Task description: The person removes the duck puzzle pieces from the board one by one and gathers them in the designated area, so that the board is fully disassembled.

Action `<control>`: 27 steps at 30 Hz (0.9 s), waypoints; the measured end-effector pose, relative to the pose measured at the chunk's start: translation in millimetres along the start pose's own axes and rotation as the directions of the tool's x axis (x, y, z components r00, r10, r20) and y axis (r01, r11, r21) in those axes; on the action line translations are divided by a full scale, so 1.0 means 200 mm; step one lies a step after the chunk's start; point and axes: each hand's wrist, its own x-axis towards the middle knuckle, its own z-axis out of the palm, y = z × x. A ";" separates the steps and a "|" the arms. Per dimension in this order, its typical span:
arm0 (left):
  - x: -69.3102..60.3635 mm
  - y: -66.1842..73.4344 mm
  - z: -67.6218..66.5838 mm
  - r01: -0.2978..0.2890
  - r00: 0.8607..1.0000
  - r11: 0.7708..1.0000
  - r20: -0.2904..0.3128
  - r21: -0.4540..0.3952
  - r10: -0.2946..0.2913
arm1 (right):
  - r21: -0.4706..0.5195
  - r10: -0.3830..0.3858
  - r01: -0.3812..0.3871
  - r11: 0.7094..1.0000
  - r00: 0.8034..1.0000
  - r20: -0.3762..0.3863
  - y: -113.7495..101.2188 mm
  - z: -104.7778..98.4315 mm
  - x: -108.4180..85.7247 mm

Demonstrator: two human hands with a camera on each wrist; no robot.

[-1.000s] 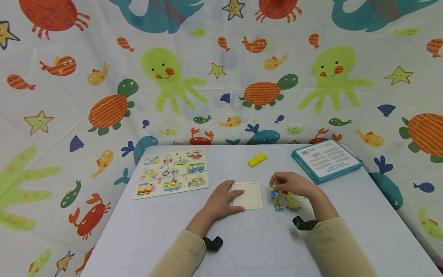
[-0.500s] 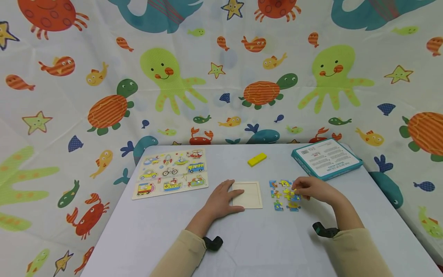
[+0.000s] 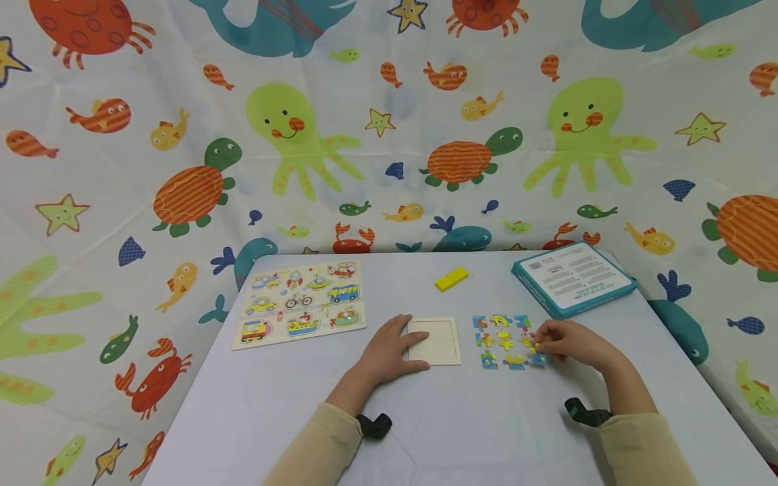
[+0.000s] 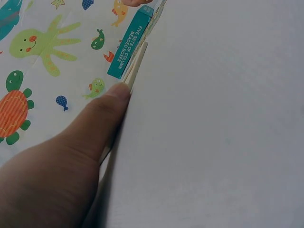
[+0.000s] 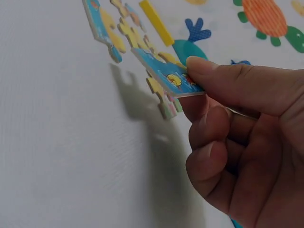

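A small square wooden puzzle tray (image 3: 441, 343) lies on the white table. My left hand (image 3: 389, 351) rests against its left side with fingers spread, the thumb along its edge in the left wrist view. To the right, several loose jigsaw pieces (image 3: 505, 339) lie in rough rows. At the near right corner of these pieces, my right hand (image 3: 570, 343) pinches a blue jigsaw piece (image 5: 164, 71) between thumb and forefinger. In the right wrist view that piece is tilted, above its shadow, and the other fingers are curled.
A board with vehicle pictures (image 3: 302, 302) lies at the back left. Behind the tray is a yellow block (image 3: 452, 279). A teal box (image 3: 574, 278) sits at the back right, near the jigsaw pieces. A sea-animal curtain (image 3: 389, 148) hangs behind the table.
My right hand has moved right, from over the left-hand jigsaw pieces to their right side, uncovering most of the pieces. My left hand and the tray have stayed in place.
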 end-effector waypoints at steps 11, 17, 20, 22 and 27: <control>0.00 -0.01 0.00 -0.010 1.000 1.000 -0.008 0.015 0.010 | 0.015 0.001 -0.001 1.000 1.000 0.000 0.06 0.04 0.00; 0.00 -0.01 0.01 -0.004 1.000 1.000 0.002 0.011 0.004 | -0.009 0.031 -0.031 0.999 0.999 -0.028 0.06 0.07 0.01; 0.00 -0.01 0.01 -0.004 1.000 1.000 0.000 0.014 0.004 | -0.023 0.039 -0.040 0.999 0.998 -0.045 0.06 0.08 0.01; 0.00 -0.01 0.01 -0.006 1.000 1.000 -0.004 0.012 0.006 | -0.031 0.044 -0.046 0.998 0.997 -0.059 0.05 0.08 0.00; 0.00 0.00 0.01 -0.007 1.000 1.000 -0.004 0.006 0.007 | -0.058 0.048 -0.052 0.997 0.996 -0.076 0.04 0.08 -0.01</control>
